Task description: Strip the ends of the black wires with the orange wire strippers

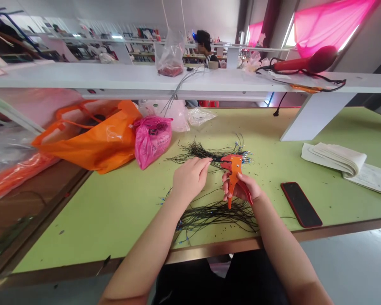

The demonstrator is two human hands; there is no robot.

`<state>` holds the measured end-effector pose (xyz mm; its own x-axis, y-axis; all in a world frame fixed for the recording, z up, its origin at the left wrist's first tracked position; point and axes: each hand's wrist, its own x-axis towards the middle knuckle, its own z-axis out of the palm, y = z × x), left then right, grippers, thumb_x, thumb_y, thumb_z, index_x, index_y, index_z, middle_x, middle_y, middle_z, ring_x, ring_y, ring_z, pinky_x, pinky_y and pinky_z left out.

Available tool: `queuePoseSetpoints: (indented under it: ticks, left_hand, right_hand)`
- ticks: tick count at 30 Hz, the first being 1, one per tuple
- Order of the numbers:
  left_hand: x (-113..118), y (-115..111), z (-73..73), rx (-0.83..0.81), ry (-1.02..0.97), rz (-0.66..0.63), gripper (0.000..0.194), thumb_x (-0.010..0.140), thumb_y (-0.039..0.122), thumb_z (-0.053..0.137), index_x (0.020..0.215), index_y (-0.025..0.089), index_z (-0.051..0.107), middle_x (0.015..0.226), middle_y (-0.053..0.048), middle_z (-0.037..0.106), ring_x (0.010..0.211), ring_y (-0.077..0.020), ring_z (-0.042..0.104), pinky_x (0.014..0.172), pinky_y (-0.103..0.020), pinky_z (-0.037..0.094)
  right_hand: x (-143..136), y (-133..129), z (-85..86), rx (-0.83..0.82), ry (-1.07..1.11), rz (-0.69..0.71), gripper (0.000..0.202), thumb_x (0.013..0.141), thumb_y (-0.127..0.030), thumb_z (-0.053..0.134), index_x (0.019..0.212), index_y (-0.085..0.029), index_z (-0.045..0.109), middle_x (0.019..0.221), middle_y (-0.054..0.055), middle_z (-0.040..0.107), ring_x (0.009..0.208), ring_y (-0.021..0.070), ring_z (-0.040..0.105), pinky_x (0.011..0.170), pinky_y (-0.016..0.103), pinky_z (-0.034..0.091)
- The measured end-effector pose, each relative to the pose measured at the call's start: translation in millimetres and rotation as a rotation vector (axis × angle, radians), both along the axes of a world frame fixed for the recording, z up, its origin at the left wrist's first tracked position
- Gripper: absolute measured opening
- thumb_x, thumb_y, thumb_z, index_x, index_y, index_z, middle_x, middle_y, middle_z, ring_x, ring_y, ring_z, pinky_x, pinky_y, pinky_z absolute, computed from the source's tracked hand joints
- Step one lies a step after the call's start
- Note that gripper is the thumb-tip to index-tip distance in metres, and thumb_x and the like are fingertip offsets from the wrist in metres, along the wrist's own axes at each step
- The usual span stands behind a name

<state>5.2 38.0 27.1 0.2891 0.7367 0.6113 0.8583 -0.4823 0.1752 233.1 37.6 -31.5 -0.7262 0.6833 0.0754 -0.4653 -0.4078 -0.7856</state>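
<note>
My right hand (241, 187) is wrapped round the handles of an orange and red wire stripper (233, 176), whose red head points up and to the left. Just left of that head, my left hand (192, 176) pinches a thin black wire (213, 159) between thumb and fingers. Behind both hands lies a bundle of black wires (195, 149) with blue ends at its right. A second bundle of black wires (216, 216) is spread near the front edge, below the stripper. Small dark scraps are scattered around on the green table (114, 216).
A phone (301, 204) and folded papers (335, 157) lie to the right. An orange bag (108, 140) and a pink bag (152, 142) stand at the left. Across the back runs a white shelf (120, 78) holding a red heat tool (305, 63). A person (211, 57) is beyond it.
</note>
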Motion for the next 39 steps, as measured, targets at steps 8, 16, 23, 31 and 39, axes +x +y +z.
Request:
queuePoseSetpoints:
  ticks: [8,16,23,31,39]
  left_hand:
    - [-11,-10,-18.8,0.038,0.016,-0.032,0.031,0.096,0.008,0.049,0.111,0.022,0.072,0.088,-0.004,0.071,0.086,-0.0206,0.066,0.067,-0.03,0.047]
    - [-6,-15,-21.5,0.085,0.028,-0.07,0.032,0.093,0.004,0.048,0.109,0.021,0.071,0.084,-0.003,0.071,0.081,-0.0202,0.065,0.066,-0.03,0.046]
    - [-7,-13,-21.5,0.03,0.049,-0.043,0.042,0.087,0.0,0.046,0.112,0.022,0.072,0.088,-0.005,0.071,0.087,-0.0224,0.065,0.066,-0.03,0.048]
    - [-6,-15,-23.5,-0.017,0.039,-0.06,0.045,0.085,0.0,0.045,0.113,0.024,0.071,0.089,-0.006,0.07,0.086,-0.0226,0.064,0.067,-0.03,0.047]
    - [-6,-15,-22.8,0.004,-0.053,-0.115,0.037,0.088,0.001,0.044,0.105,0.021,0.07,0.085,-0.004,0.069,0.083,-0.0206,0.063,0.067,-0.03,0.045]
  right_hand:
    - [-4,-7,2.8,-0.006,-0.069,0.051,0.056,0.087,-0.063,0.065,0.109,-0.013,0.058,0.079,0.008,0.072,0.064,0.0192,0.068,0.075,0.042,0.062]
    - [-5,-9,0.6,-0.007,-0.07,0.088,0.056,0.086,-0.064,0.067,0.107,-0.013,0.059,0.081,0.009,0.073,0.065,0.0197,0.07,0.074,0.041,0.063]
    - [-4,-9,1.8,0.001,-0.081,0.101,0.054,0.087,-0.061,0.068,0.109,-0.012,0.062,0.084,0.01,0.075,0.067,0.0196,0.072,0.071,0.037,0.062]
    - [-4,-11,4.8,0.017,-0.115,0.087,0.051,0.089,-0.058,0.069,0.108,-0.012,0.064,0.081,0.008,0.073,0.068,0.0206,0.072,0.071,0.036,0.062]
    - [-6,-15,8.9,0.083,-0.112,0.06,0.044,0.091,-0.051,0.07,0.11,-0.011,0.063,0.072,0.003,0.068,0.064,0.0173,0.068,0.067,0.035,0.061]
